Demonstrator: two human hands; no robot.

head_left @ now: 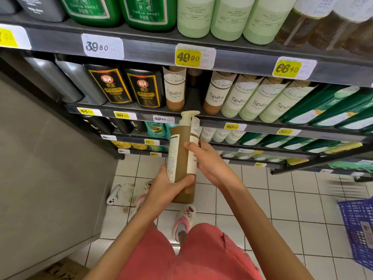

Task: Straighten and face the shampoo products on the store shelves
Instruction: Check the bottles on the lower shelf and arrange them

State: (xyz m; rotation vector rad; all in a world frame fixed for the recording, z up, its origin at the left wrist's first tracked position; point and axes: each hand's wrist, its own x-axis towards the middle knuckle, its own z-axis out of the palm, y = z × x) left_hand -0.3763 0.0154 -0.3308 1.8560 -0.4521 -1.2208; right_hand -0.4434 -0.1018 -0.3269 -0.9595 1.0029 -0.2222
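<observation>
The brown pump bottle point(181, 158) is off the shelf, held nearly upright in the air in front of the racks, its pump just below a gap on the shelf point(193, 106) between two matching brown bottles point(174, 89). The left hand point(167, 188) is wrapped round its lower part and the right hand point(207, 160) grips its middle, both closed firmly on it. Pale green bottles point(252, 100) stand further right; a phone point(113, 196) lies on the tiled floor point(282, 199), and a blue basket point(357, 229) sits at the far right.

Both hands point(161, 186) point(210, 160) grip a brown pump bottle point(182, 158).
</observation>
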